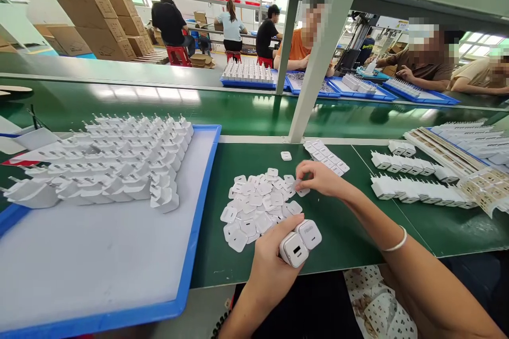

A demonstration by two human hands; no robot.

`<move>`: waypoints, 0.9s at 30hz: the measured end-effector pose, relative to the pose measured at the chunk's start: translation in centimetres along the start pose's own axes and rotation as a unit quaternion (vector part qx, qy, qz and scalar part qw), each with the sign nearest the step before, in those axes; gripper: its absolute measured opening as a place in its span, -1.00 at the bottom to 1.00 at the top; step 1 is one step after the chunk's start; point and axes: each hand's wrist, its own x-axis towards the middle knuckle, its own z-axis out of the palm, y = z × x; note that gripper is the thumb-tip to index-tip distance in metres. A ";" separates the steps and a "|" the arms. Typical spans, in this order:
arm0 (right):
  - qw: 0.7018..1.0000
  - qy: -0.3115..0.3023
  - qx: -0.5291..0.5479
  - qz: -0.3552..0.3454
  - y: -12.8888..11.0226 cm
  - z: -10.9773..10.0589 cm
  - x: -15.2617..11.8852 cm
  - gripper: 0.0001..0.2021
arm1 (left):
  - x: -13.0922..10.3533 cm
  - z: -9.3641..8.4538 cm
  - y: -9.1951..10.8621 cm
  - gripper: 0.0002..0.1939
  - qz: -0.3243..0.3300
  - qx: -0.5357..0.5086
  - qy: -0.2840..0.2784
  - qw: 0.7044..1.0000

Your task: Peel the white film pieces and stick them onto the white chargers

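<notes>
My left hand [270, 257] is wrapped round two white plug chargers side by side, their port ends turned towards me. The nearer charger [293, 250] shows a wide and a narrow port; the other charger [310, 233] shows a smooth face with faint lettering and one slot. My right hand [324, 179] reaches to the right edge of a loose pile of thin white cover plates [254, 204]. Its fingertips are pinched on one cover plate [303, 192] there. A single cover plate [286, 155] lies apart behind the pile.
On the left, a blue-rimmed tray [199, 190] bears rows of chargers [119, 161], pins up. A sheet of plates [326, 157] lies by the metal post [312, 74]. More chargers [421, 188] stand in rows at right. Several people work beyond the green belt [246, 114].
</notes>
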 end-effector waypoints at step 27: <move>0.993 -0.035 -0.042 -0.109 -5.6 1.4 -8.0 -0.75 | 1.2 -0.3 0.9 -0.66 -0.045 -0.048 -0.018 0.998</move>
